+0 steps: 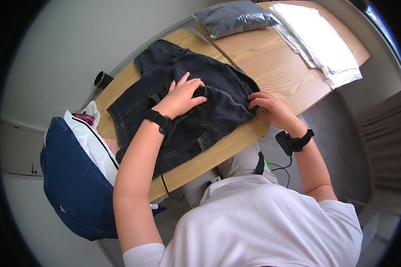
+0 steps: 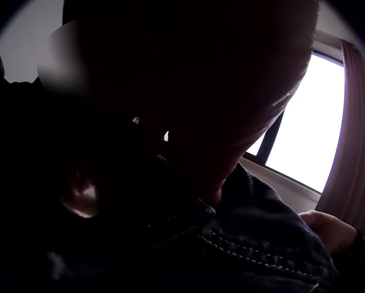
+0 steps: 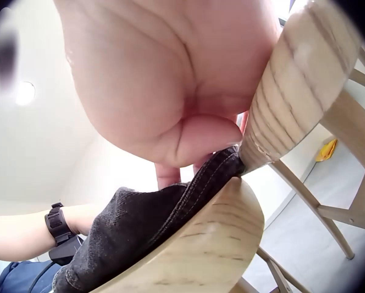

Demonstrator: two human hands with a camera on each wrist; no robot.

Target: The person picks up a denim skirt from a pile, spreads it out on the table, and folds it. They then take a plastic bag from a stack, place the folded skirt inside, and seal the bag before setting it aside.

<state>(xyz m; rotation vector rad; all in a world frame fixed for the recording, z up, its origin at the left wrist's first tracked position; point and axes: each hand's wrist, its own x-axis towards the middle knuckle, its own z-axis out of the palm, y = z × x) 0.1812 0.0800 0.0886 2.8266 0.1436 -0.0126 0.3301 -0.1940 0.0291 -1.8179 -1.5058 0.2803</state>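
A dark denim garment [image 1: 223,95] lies spread on the light wooden table, with folds across its middle. My left hand [image 1: 180,98] rests on those folds, fingers spread and thumb apart. At the garment's right end, my right hand [image 1: 276,111] pinches the stitched edge. The right wrist view has the thumb of my right hand [image 3: 188,91] against the hem of the denim [image 3: 170,213] at the table edge, with fingertips behind it. In the left wrist view my left hand [image 2: 194,73] is dark above the denim [image 2: 274,244]; its fingertips are hidden.
At the back, a clear bag of dark fabric [image 1: 236,18] lies near a stack of white plastic bags [image 1: 321,42]. Blue and white clothing [image 1: 75,178] hangs at the left beside the table [image 1: 249,129]. A black cylinder [image 1: 103,79] stands behind the table's left edge.
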